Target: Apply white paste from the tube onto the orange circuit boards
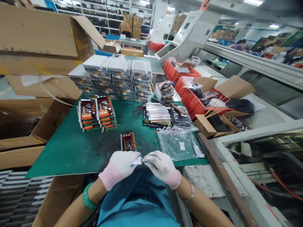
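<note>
Both of my hands wear white gloves with pink cuffs and meet at the front edge of the green table. My left hand (123, 164) is closed around a small white tube (137, 161) with blue markings. At the tube's narrow right end, the fingertips of my right hand (161, 165) are pinched together; the fingers hide most of that end. Just beyond my left hand a single circuit board (128, 141) with orange and black parts lies flat, its near edge close to the glove.
Stacked circuit boards (105, 113) stand at the left, with piled silver heat sinks (120, 75) behind. Red-handled pliers (138, 110), metal strips (158, 113) and a clear plastic bag (177, 143) lie centre to right. Red crates (193, 99) stand beyond; cardboard boxes (35, 41) flank the left.
</note>
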The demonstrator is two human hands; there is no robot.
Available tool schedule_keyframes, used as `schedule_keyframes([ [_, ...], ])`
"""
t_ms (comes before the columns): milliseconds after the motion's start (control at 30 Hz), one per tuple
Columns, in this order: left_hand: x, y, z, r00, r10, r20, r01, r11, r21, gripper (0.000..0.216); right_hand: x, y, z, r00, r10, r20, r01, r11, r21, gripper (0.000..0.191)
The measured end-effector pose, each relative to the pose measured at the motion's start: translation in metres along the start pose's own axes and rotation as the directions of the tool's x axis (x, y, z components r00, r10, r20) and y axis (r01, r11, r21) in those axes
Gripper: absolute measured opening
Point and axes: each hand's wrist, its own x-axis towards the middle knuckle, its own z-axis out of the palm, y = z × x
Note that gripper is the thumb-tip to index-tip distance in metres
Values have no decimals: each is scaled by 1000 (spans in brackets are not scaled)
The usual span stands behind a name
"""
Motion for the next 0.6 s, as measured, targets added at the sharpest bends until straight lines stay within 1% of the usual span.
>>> schedule_keyframes([
  [67,0,2,-1,1000,19,3,-19,999,32,18,-2,-1,0,1000,-20,15,22,996,-90,12],
  [133,1,5,1,999,39,11,-40,998,51,19,-4,-2,-1,999,-15,53,23,986,-163,18],
  [233,1,7,5,997,72,25,-74,995,67,20,-8,-1,-2,993,35,112,-9,974,-224,33],
  [300,2,6,7,997,77,26,-78,995,65,20,-10,0,-3,986,106,129,-82,980,-183,35],
  [367,2,4,8,998,66,11,-66,996,56,20,-13,1,-4,974,193,121,-181,978,-109,31],
  [433,2,1,10,998,58,-11,-57,997,43,19,-13,-1,-4,972,218,92,-213,975,-60,28],
  [500,1,-1,12,997,70,-33,-69,997,28,20,-13,-2,-4,985,163,62,-158,985,-68,21],
  [533,0,-1,13,996,80,-37,-79,997,23,20,-12,-3,-4,991,122,61,-116,989,-93,22],
  [600,0,1,15,994,104,-30,-103,994,25,19,-12,-4,-4,994,71,78,-57,984,-166,32],
])
